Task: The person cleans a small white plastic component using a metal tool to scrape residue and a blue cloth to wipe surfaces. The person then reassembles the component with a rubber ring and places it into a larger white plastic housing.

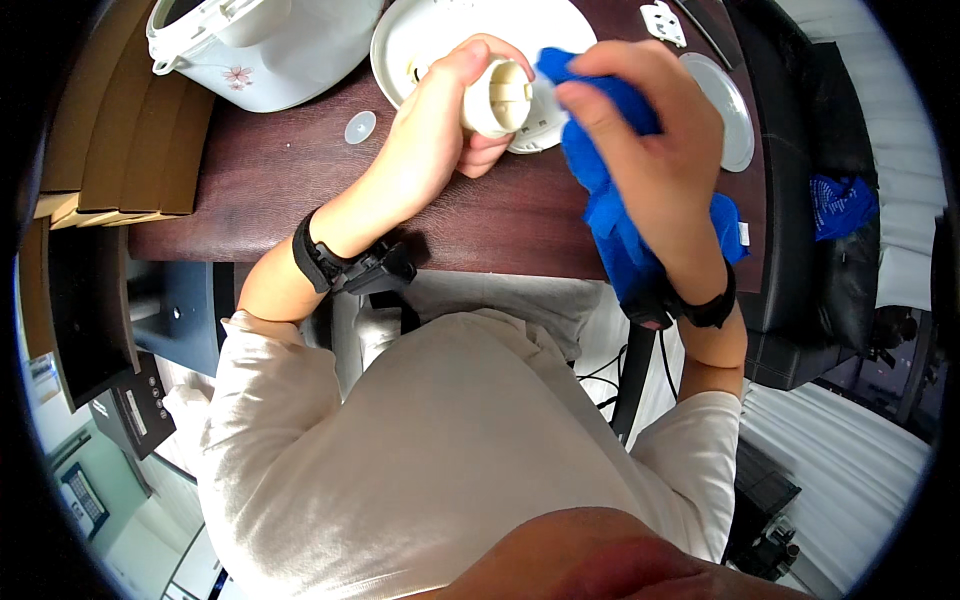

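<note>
1. Evidently, the person's left hand (pixel 437 125) curls around a cream cup (pixel 497 100), fingers wrapped behind it and its hollow end facing the right hand.
2. Slightly blurred, the right hand (pixel 665 135) pinches a blue cloth (pixel 608 222) between thumb and fingers; the cloth's upper corner pokes out just beside the cup, and its lower folds hang toward the wrist.
3. Both things are held above the dark reddish-brown table (pixel 490 225), near its front edge.
4. Behind the cup lies a large white round piece (pixel 560 28), partly covered by the left hand.
5. Farther left stands a white appliance body (pixel 300 70) with a pink flower motif, and a small translucent disc (pixel 360 127) lies on the table near it.
6. Beyond the right hand are a pale round plate (pixel 735 115) and a small white part with holes (pixel 663 24).
7. Cardboard boxes (pixel 140 125) stand at the table's left end; a black seat (pixel 785 220) with a blue printed bag (pixel 842 207) is to its right.
</note>
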The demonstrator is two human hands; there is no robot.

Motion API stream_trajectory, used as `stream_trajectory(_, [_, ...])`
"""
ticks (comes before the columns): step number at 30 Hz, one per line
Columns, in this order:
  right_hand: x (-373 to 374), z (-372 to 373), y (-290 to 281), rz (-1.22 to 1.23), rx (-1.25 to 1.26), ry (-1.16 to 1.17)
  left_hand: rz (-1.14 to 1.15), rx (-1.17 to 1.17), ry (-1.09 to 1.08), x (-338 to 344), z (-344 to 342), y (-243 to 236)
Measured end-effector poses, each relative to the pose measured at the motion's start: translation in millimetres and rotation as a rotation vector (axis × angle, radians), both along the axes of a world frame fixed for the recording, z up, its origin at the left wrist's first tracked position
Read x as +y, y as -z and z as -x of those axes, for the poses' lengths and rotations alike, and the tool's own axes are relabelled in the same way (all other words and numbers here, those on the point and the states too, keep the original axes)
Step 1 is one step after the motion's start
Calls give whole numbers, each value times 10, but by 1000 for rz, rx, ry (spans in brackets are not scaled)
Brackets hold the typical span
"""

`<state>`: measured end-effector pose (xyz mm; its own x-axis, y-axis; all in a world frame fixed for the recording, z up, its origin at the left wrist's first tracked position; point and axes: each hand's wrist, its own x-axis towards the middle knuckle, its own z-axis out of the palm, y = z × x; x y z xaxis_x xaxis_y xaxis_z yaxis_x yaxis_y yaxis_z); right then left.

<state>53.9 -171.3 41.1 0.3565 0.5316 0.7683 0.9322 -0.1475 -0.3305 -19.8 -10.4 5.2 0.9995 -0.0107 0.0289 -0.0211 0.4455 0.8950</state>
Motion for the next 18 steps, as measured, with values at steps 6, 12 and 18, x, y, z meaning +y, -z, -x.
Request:
stream_trajectory(6, [106, 40, 48, 331, -290, 35, 13, 175, 104, 22, 12, -26])
stream_trajectory(12, [27, 14, -59, 467, -175, -52, 98, 195, 44, 42, 1, -27])
stream_trajectory(18, [-29, 51, -14, 550, -37, -68, -57, 195, 54, 9, -10, -3])
